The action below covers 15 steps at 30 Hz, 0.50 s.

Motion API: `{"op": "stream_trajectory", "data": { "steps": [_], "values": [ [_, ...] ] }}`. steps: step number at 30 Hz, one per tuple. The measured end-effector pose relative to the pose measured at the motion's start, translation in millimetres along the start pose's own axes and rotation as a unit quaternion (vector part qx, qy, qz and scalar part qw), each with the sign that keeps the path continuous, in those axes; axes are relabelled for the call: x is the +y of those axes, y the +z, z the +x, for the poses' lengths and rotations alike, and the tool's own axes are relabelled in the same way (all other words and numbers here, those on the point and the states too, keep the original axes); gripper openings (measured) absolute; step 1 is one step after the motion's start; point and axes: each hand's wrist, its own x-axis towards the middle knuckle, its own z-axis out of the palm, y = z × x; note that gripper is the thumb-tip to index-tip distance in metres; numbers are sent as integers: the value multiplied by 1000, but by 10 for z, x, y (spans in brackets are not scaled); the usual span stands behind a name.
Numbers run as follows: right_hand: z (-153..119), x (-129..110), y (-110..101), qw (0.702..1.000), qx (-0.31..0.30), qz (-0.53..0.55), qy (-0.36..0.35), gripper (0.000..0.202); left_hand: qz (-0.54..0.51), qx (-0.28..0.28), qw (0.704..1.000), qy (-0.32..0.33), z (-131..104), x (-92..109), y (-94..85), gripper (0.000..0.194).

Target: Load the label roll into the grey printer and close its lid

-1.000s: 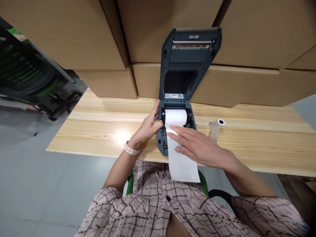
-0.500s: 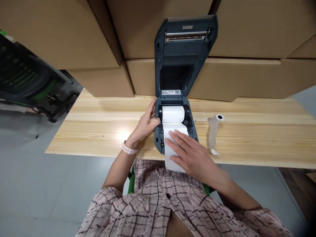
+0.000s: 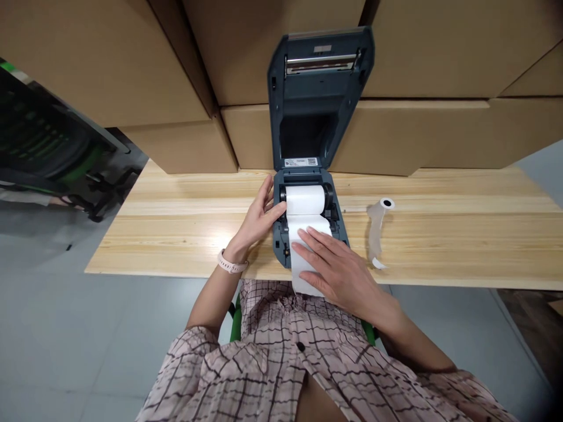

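A dark grey-blue label printer [image 3: 280,249] stands on the wooden table with its lid [image 3: 319,102] raised. Inside it sits a white paper roll [image 3: 305,200], and its loose strip [image 3: 301,281] runs forward over the table's front edge. My left hand [image 3: 259,217] rests along the printer's left side, fingers apart, with the thumb by the roll's left holder. Lying flat over the strip, my right hand [image 3: 332,264] has its fingers stretched out. A narrow spent-looking roll [image 3: 387,203] with a curled paper tail lies to the right of the printer.
Large cardboard boxes [image 3: 176,146] line the back of the wooden table [image 3: 145,234], close behind the raised lid. At the far left are a dark chair-like frame [image 3: 48,135] and part of another person's arm [image 3: 26,196].
My left thumb has shifted slightly up and inward, toward the roll's left holder. The right hand stays flat on the strip. The whole view has shifted a little.
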Motion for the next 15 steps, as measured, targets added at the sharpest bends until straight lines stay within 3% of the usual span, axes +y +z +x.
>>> {"op": "stream_trajectory", "data": {
  "steps": [3,6,8,10,11,13,14,15],
  "values": [
    [-21,58,-102,997,15,69,-5,47,154,43,985,61,-310,248,163,80],
    [50,288,-351,967,54,247,-30,34,299,-31,938,171,-673,453,354,64],
    [234,569,-532,943,152,295,4,30,348,-54,909,221,-847,522,431,57],
    [550,944,-655,929,281,229,82,28,362,-53,899,242,-940,550,456,54],
    [749,1148,-689,926,295,215,92,36,362,-50,898,245,-962,557,456,54],
    [1179,1527,-717,919,276,266,97,73,358,-52,898,249,-983,566,446,51],
    [1383,1673,-722,914,241,306,117,80,357,-50,898,250,-991,571,442,50],
    [1561,1772,-728,900,204,354,153,73,357,-47,899,251,-1001,575,440,49]
  ]
}}
